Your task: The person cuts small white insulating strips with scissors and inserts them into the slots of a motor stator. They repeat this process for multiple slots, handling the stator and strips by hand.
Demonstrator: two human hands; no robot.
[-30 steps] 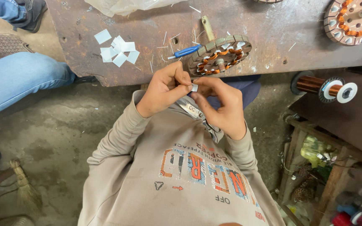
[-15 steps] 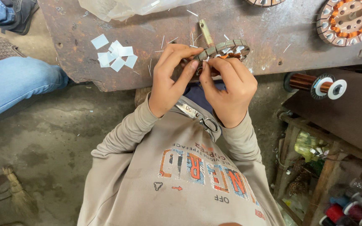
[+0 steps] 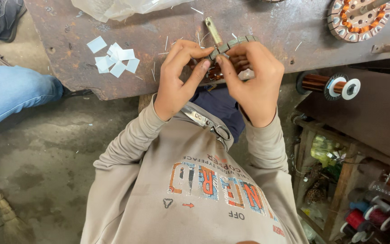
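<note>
Your left hand and right hand both grip the stator at the table edge; loosen your grip and it could drop.

Beige long-sleeved sweatshirt, orange and blue lettering printed across its chest, ribbed cuffs, dark blue trousers showed above its hem.

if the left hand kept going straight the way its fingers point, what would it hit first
The left hand points up and right at the ring-shaped motor stator it already pinches at the table edge. Beyond that lies the flat metal strip, though depth is hard to judge.
</note>
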